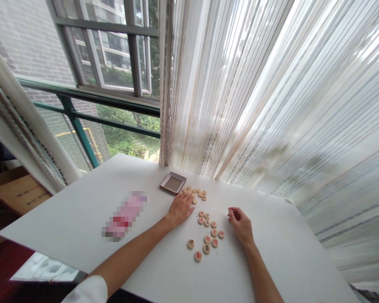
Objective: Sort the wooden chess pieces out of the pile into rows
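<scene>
Through the head camera I see a pale striped curtain [255,84] filling the right side, and below it a white table [151,265] that takes up most of the foreground. To the left I get a window [113,50] with a grey frame, then a green railing [81,134] with shrubs beyond it. A cardboard box [25,195] sits at the far left, past the table's edge. On the tabletop, left of the left forearm, lies a long pink item [126,214], too pixelated for me to make out. The left hand [180,209] reaches over the near left side of a cluster of round pieces [198,190], fingers stretched forward and thumb apart; I can't tell whether its fingertips pinch one. The right hand [241,225] is loosely curled near the table's middle, apart from the pieces; I can't tell whether its thumb and forefinger meet. A shallow square tray [173,184] lies just beyond the left hand, beside that cluster, whose tops are mostly plain. Between the hands and nearer me, I see more discs [214,232] with red or black characters facing up.
</scene>
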The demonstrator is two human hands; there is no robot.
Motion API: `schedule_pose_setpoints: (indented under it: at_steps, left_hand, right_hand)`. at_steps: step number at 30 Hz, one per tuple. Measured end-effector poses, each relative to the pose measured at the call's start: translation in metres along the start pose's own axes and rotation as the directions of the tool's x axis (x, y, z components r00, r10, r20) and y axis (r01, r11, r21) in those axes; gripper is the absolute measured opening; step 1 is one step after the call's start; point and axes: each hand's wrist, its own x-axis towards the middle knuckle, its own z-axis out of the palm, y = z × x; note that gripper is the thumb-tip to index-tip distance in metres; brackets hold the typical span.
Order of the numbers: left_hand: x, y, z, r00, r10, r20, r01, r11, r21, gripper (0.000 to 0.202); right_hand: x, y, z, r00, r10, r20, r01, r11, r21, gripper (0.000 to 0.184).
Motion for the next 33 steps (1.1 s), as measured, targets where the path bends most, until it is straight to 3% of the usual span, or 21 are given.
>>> schedule_pose_setpoints:
  at_steps: [8, 17, 24, 29, 33]
  left_hand:
    - [0.012, 0.001, 0.013, 0.988, 0.154, 0.027, -0.155, 0.987, 0.033, 0.018]
    - [0.017, -0.005, 0.014, 0.955, 0.259, 0.144, -0.270, 0.961, 0.055, 0.023]
    - [0.025, -0.006, 0.015, 0.943, 0.285, 0.170, -0.296, 0.954, 0.047, 0.031]
    - [0.023, 0.000, 0.012, 0.961, 0.265, 0.076, -0.267, 0.964, 0.014, 0.038]
    - [0.011, 0.004, 0.004, 0.972, 0.226, -0.066, -0.234, 0.957, -0.172, 0.034]
  right_hand:
    - [-0.001, -0.005, 0.001, 1.000, -0.021, 0.012, 0.021, 1.000, 0.010, 0.041]
    - [-0.002, -0.003, 0.003, 1.000, -0.016, 0.022, 0.016, 1.000, -0.006, 0.041]
    - [-0.002, -0.002, 0.003, 0.999, -0.026, 0.033, 0.027, 1.000, -0.011, 0.037]
    - [-0.002, -0.002, 0.003, 1.000, -0.020, 0.024, 0.020, 1.000, 0.005, 0.038]
    - [-0.002, -0.002, 0.003, 0.999, -0.017, 0.033, 0.017, 1.000, -0.004, 0.039]
